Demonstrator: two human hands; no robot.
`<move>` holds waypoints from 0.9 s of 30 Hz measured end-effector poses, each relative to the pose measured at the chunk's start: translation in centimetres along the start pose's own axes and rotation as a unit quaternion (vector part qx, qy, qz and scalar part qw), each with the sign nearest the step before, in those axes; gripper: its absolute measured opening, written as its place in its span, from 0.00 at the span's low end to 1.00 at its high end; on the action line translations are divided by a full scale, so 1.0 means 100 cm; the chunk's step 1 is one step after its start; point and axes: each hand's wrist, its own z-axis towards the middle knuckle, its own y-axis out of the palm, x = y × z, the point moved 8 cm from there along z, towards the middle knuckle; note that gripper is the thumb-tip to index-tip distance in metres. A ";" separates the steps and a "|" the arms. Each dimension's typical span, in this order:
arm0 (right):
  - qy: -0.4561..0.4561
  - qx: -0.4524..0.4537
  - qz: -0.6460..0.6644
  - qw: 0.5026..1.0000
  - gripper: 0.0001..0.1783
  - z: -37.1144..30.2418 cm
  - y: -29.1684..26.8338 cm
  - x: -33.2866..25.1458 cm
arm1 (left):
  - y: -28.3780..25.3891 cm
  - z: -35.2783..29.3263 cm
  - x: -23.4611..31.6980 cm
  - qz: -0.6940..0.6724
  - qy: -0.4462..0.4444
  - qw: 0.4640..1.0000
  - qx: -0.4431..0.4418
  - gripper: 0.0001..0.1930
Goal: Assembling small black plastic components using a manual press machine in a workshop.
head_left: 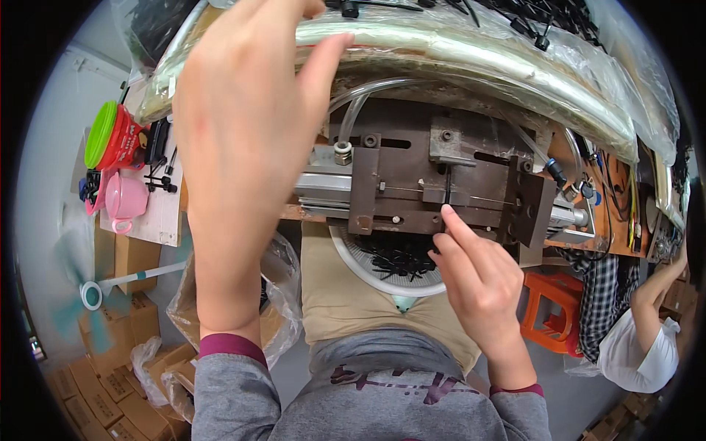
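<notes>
Bare left hand (246, 110); slotted brown fixture (408, 167), probably metal.

Gry top (401, 415) w/ maroon cuffs (233, 345)

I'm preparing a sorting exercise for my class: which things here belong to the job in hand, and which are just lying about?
Seemingly part of the job:
brown metal fixture
slim black part by the right hand
white basket, black pieces

Seemingly just lying about:
pink cup
red tub
orange stool
fan
</notes>
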 end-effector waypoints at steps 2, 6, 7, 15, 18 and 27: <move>-0.001 -0.004 -0.032 0.999 0.11 0.000 0.004 -0.003 | 0.006 0.013 0.006 0.014 -0.022 1.000 -0.015 0.13; -0.006 0.003 -0.061 0.998 0.11 0.003 0.006 -0.008 | 0.019 0.027 0.010 0.051 0.026 0.998 -0.027 0.17; -0.004 -0.002 -0.064 0.998 0.10 0.003 0.006 -0.008 | 0.028 0.031 0.009 0.072 0.009 0.996 -0.045 0.17; 0.035 -0.036 -0.044 0.998 0.13 0.004 0.004 -0.003 | 0.045 0.044 0.009 -0.007 -0.012 0.992 -0.126 0.12; 0.037 -0.038 -0.042 0.998 0.14 0.005 0.002 -0.003 | 0.039 0.041 0.011 0.004 -0.006 0.995 -0.100 0.09; 0.050 0.113 0.073 0.990 0.11 0.042 -0.051 0.036 | -0.004 0.010 0.014 -0.143 0.016 0.990 -0.009 0.05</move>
